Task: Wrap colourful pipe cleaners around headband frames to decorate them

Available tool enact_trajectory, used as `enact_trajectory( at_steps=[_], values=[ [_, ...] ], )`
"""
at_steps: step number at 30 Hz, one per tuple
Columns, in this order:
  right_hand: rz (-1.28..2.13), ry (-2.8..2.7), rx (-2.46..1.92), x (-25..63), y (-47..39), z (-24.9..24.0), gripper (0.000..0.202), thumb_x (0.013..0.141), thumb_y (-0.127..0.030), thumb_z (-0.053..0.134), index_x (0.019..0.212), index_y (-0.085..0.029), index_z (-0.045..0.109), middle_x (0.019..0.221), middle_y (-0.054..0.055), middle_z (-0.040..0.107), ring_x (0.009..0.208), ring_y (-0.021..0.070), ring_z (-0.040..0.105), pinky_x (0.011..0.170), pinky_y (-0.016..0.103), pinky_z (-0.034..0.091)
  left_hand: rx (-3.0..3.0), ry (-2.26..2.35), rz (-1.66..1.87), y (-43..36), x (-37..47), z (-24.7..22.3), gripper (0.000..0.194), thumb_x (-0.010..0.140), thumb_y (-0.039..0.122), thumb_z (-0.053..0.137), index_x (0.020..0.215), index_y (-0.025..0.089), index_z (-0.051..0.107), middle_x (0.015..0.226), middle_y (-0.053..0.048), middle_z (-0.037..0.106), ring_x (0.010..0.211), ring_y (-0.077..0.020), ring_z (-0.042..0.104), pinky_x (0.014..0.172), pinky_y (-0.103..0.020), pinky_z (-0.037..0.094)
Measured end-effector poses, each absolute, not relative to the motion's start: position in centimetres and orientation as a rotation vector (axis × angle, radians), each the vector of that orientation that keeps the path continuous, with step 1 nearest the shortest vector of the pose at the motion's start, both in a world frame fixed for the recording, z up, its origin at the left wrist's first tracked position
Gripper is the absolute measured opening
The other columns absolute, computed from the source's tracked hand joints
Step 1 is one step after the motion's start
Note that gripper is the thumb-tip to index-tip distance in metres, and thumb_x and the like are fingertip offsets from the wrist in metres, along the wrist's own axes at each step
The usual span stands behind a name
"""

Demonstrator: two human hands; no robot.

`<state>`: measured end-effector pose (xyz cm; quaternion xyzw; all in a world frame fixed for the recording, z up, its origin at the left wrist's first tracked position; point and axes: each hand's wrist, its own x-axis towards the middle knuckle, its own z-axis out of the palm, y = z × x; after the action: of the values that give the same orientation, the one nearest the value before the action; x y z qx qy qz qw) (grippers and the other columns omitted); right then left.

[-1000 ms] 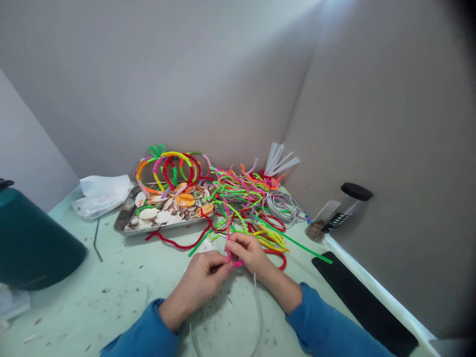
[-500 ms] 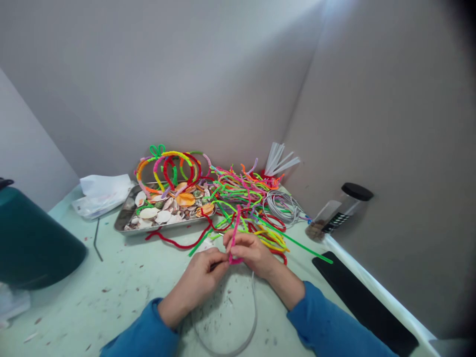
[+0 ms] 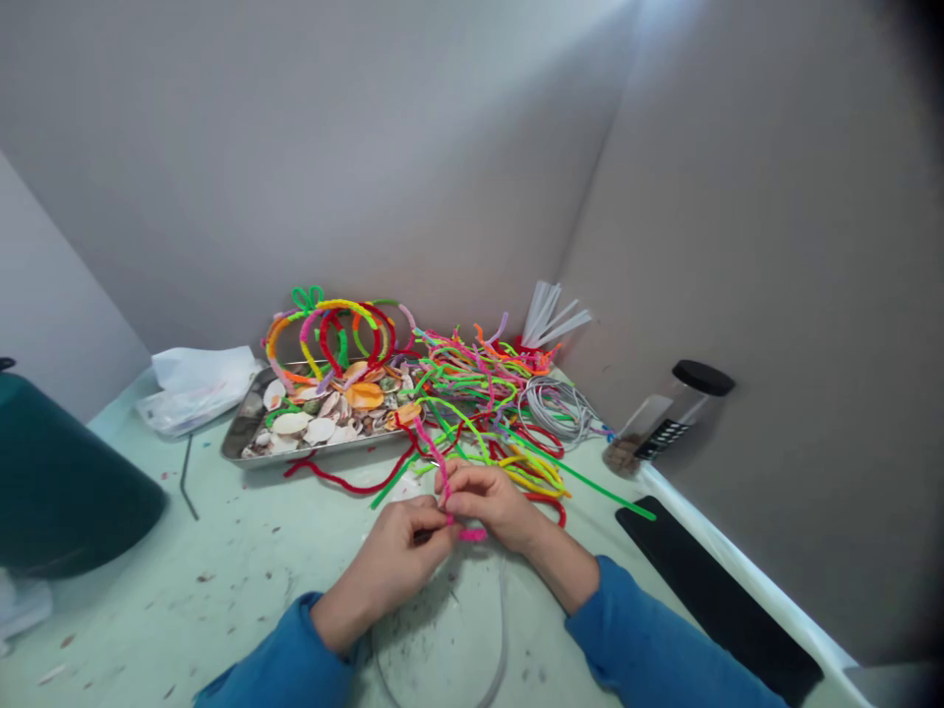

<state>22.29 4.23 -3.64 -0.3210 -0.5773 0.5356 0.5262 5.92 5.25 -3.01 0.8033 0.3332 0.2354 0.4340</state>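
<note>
A pink pipe cleaner [image 3: 434, 444] runs up and to the left from between my hands, and a short pink end sticks out to the right below them. My left hand [image 3: 394, 556] is closed, its thumb and fingers pinching the pipe cleaner low down. My right hand [image 3: 491, 503] is closed too, fingertips gripping the pink strand just above. Below my hands a thin grey cord [image 3: 504, 619] hangs in a loop; its upper ends pass behind my hands, so I cannot tell which one holds it.
A metal tray [image 3: 317, 454] of seashells [image 3: 320, 431] stands behind, with colourful hoops [image 3: 346, 315] on it. Tangled pipe cleaners [image 3: 479, 369] and a grey coil [image 3: 557, 411] lie to its right. A clear jar [image 3: 668, 418], black strip [image 3: 723, 600] and dark green container [image 3: 66, 482] flank the table.
The pink pipe cleaner's upper part has swung from upright to leaning left. Its short lower end now points right. Both hands stay close together, and the view has shifted slightly.
</note>
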Motion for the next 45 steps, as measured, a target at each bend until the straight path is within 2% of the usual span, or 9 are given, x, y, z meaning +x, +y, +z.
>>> enact_trajectory(
  at_steps=[8,22,26,30,34,38,40,45],
  values=[
    [1.295,-1.388,-0.765,22.3,4.2,-3.9,0.010,0.071,-0.027,0.072,0.074,-0.017,0.070,0.084,0.002,0.055,0.078,0.0138,0.053,0.074,0.027,0.041,1.939,0.840,0.580,5.3,5.9,-2.9,0.025,0.075,0.022,0.046,0.052,0.015,0.051,0.060,0.001,0.047,0.059,-0.0114,0.042,0.056,-0.024,0.031],
    [1.292,-1.401,-0.814,22.2,4.1,-3.4,0.017,0.072,-0.034,0.070,0.073,-0.017,0.066,0.081,0.002,0.055,0.077,0.0145,0.052,0.073,0.027,0.041,1.919,0.827,0.597,5.0,5.8,-2.2,0.021,0.074,0.023,0.050,0.055,0.015,0.054,0.060,0.002,0.049,0.058,-0.0109,0.042,0.053,-0.022,0.030],
    [1.290,-1.415,-0.803,22.2,4.1,-3.7,0.014,0.073,-0.030,0.070,0.072,-0.017,0.067,0.080,0.001,0.054,0.076,0.0138,0.051,0.072,0.027,0.040,1.919,0.881,0.598,5.0,6.0,-2.6,0.033,0.079,0.031,0.046,0.049,0.016,0.047,0.054,0.003,0.041,0.054,-0.0099,0.037,0.051,-0.023,0.027],
    [1.296,-1.428,-0.792,22.1,4.1,-3.6,0.014,0.075,-0.029,0.068,0.072,-0.016,0.065,0.079,0.001,0.054,0.073,0.0133,0.051,0.071,0.027,0.040,1.915,0.924,0.597,5.1,6.0,-2.9,0.029,0.075,0.026,0.046,0.048,0.017,0.043,0.050,0.005,0.036,0.052,-0.0095,0.033,0.050,-0.023,0.025],
    [1.335,-1.405,-0.799,22.0,4.1,-3.4,0.018,0.074,-0.033,0.068,0.077,-0.016,0.063,0.080,0.001,0.055,0.069,0.0124,0.050,0.067,0.026,0.040,1.861,0.989,0.627,5.2,5.8,-2.6,0.019,0.072,0.023,0.047,0.056,0.016,0.055,0.053,0.003,0.045,0.054,-0.0114,0.041,0.052,-0.022,0.030],
    [1.266,-1.387,-0.899,22.1,4.2,-3.7,0.021,0.080,-0.037,0.062,0.078,-0.016,0.062,0.076,0.001,0.055,0.070,0.0123,0.049,0.067,0.024,0.039,1.774,1.031,0.669,5.3,5.5,-2.2,0.017,0.072,0.022,0.049,0.075,0.017,0.064,0.063,0.001,0.057,0.058,-0.0134,0.047,0.054,-0.023,0.035],
    [1.218,-1.359,-0.933,22.2,4.3,-4.0,0.020,0.081,-0.036,0.060,0.079,-0.016,0.062,0.076,0.001,0.055,0.069,0.0117,0.049,0.066,0.023,0.039,1.738,1.043,0.699,5.4,5.4,-2.2,0.017,0.073,0.023,0.049,0.079,0.017,0.063,0.064,0.001,0.058,0.057,-0.0129,0.048,0.052,-0.022,0.035],
    [1.273,-1.293,-0.961,22.3,4.4,-4.6,0.021,0.079,-0.037,0.062,0.077,-0.016,0.060,0.071,-0.001,0.053,0.061,0.0102,0.048,0.059,0.022,0.040,1.718,1.091,0.804,5.5,5.4,-2.4,0.006,0.072,0.021,0.050,0.072,0.018,0.055,0.062,0.003,0.054,0.056,-0.0119,0.048,0.050,-0.020,0.035]
  ],
)
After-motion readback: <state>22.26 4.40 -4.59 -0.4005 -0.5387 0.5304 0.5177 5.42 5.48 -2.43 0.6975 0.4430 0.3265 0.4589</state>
